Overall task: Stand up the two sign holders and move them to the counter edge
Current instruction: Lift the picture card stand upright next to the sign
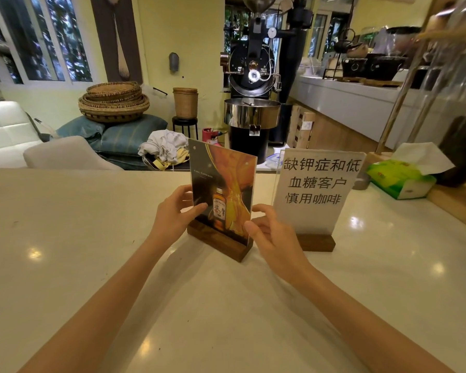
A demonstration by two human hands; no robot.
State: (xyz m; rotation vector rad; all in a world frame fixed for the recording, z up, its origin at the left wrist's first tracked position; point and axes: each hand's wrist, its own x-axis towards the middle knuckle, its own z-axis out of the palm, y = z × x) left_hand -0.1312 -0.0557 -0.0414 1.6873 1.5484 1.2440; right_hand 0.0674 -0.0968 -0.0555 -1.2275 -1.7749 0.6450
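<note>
Standing upright on the table (92, 238), the whisky sign holder (222, 184) sits in a dark wooden base (218, 244) with a clear acrylic panel carrying an orange-and-black bottle print. Left hand (172, 214) grasps the panel's left edge: thumb on the printed face, the other fingers (182, 190) curled behind. Right hand (269, 232) is at the panel's lower right corner, thumb tip against the front edge, remaining fingers spread loosely toward the neighbour; whether they press anything cannot be told.

Text sign holder (318, 195) stands upright just to the right, apart from the first, same kind of wooden base, white sheet with black Chinese characters. Its top reaches the far edge line of the table.

Far table edge runs just behind both panels. Left of the holders the surface is pale, glossy stone with lamp reflections. Right side: a green tissue box (401, 181) near the far corner, well apart from the text holder. A black coffee roaster (253, 84) stands on the floor beyond the edge
</note>
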